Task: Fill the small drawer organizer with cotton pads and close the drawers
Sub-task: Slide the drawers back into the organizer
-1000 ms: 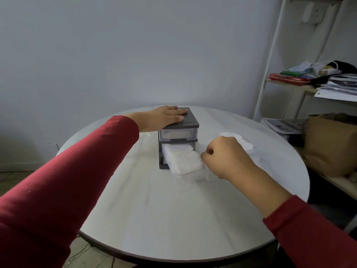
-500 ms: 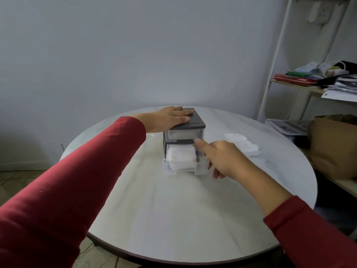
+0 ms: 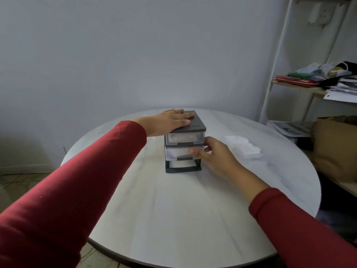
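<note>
While organizer [image 3: 195, 123] is pinned under flat, released L hand [image 3: 171, 120], mid drawer [image 3: 174, 152] is pressed by R hand [image 3: 215, 154], fingers unclenched; cotton pads [image 3: 242, 147] piled nearby on surface [image 3: 173, 209].

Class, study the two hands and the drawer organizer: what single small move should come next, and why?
Probably a short push by the right hand on the middle drawer, to seat it flush: its fingers lie on that pad-filled front, and the left hand presses flat on the organizer top, bracing it.

Home room, round table [image 3: 173, 219], cluttered shelf [image 3: 301, 88] (papers, clothes)
</note>
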